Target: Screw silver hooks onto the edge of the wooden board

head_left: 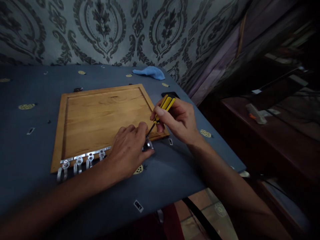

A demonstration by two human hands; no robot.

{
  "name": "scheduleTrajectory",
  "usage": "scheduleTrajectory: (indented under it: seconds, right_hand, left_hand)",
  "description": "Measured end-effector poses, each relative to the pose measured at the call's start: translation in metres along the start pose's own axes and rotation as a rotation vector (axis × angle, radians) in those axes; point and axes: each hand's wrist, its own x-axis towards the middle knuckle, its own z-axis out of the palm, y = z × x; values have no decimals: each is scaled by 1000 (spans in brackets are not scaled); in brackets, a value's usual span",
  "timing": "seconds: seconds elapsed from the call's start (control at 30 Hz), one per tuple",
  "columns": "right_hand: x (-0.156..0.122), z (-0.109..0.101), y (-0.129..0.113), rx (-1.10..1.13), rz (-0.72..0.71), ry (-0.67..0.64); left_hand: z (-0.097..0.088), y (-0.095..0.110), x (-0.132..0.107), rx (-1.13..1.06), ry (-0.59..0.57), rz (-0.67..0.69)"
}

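Observation:
A framed wooden board (pixel 105 115) lies flat, and a metal hook rail (pixel 86 155) with several hooks runs along its near edge. My left hand (pixel 130 148) is closed over the right part of the rail, its thumb by the end hook (pixel 149 144). That hand hides the middle of the rail. In my right hand (pixel 181 118) is a yellow and black screwdriver (pixel 167 104), gripped by its handle. The shaft slants down to the left, with its tip at the rail's right end beside my left fingers. Whether the tip sits in a screw is hidden.
The board rests on a blue patterned tablecloth (pixel 30 143). Behind the board are a blue cloth (pixel 151 72) and a small dark object (pixel 78 89). A black object (pixel 170 95) lies beyond my right hand. Patterned wallpaper rises behind; a dark red surface (pixel 275 140) stands to the right.

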Motion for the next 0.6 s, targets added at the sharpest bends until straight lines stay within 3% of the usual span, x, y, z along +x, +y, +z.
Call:
scheduleTrajectory:
  seconds: [0.3,0.6]
  right_hand:
    - [2,-1,-2,33,-2,-36]
    - [5,-12,-1,123,48,-185]
  left_hand:
    - [1,0,0,1,-10,-9]
    - [1,0,2,-8,-7,6]
